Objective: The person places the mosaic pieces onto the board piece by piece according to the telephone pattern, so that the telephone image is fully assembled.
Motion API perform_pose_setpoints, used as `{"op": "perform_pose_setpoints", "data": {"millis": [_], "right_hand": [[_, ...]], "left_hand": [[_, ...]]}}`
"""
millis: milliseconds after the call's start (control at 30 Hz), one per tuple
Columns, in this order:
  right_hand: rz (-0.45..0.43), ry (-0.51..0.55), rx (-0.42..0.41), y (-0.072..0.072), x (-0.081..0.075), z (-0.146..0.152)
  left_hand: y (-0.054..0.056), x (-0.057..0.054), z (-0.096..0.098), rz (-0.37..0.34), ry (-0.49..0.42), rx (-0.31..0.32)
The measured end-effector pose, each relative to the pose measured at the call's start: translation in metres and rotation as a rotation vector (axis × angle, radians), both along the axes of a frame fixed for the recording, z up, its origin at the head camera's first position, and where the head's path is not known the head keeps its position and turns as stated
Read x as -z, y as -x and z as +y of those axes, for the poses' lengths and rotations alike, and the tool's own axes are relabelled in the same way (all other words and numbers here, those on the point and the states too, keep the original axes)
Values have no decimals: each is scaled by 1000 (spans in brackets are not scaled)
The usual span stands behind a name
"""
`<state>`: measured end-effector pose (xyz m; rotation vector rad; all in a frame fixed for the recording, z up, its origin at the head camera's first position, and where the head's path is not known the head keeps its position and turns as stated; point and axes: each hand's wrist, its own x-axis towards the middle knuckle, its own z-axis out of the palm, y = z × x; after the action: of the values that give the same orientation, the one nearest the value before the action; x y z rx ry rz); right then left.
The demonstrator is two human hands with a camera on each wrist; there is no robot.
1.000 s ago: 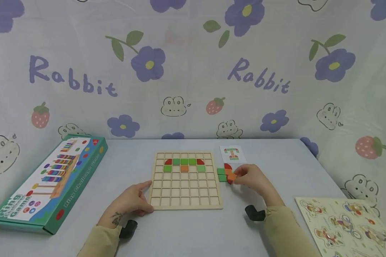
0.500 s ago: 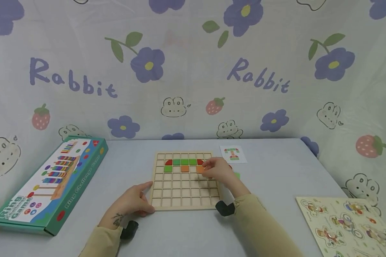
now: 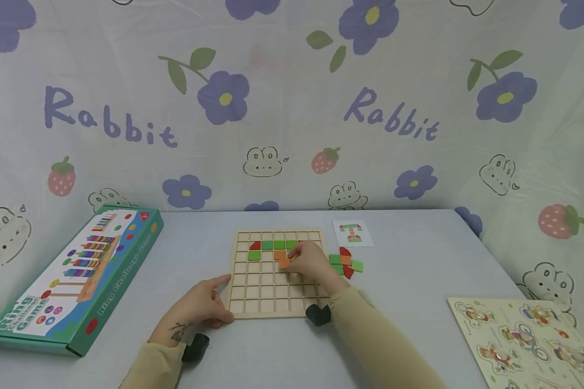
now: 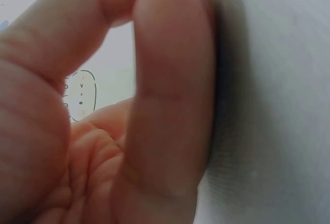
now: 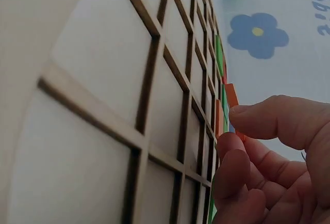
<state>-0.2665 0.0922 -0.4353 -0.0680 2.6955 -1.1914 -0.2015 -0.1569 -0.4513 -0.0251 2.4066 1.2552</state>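
Observation:
A square wooden grid board [image 3: 281, 314] lies on the table. Its upper cells hold a row of red and green tiles [image 3: 279, 245], with a green tile [image 3: 254, 255] and an orange tile [image 3: 279, 254] below that row. My right hand [image 3: 313, 265] pinches another orange tile [image 3: 284, 263] between thumb and fingers, over the cell below the seated orange one. The right wrist view has this held tile [image 5: 232, 94] tilted near the board's surface. My left hand [image 3: 201, 302] touches the board's left edge with index finger and thumb spread apart. The right hand hides some cells.
Right of the board lies a small pile of green, red and orange tiles [image 3: 345, 260]. Behind it is a pattern card [image 3: 353, 233]. A boxed ring game [image 3: 78, 275] stands at left; a wooden picture puzzle [image 3: 521, 335] lies at the right front.
My right hand has carried the orange tile from the pile leftward across the board to its middle column. The left hand stays at the board's edge.

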Motion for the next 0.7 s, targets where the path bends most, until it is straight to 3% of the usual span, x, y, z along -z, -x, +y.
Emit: {"op": "perform_pose_setpoints", "data": {"millis": [700], "right_hand": [[-28,-111,22,1,5,-14]], "left_hand": [[0,0,0,1,-1,-4]]}}
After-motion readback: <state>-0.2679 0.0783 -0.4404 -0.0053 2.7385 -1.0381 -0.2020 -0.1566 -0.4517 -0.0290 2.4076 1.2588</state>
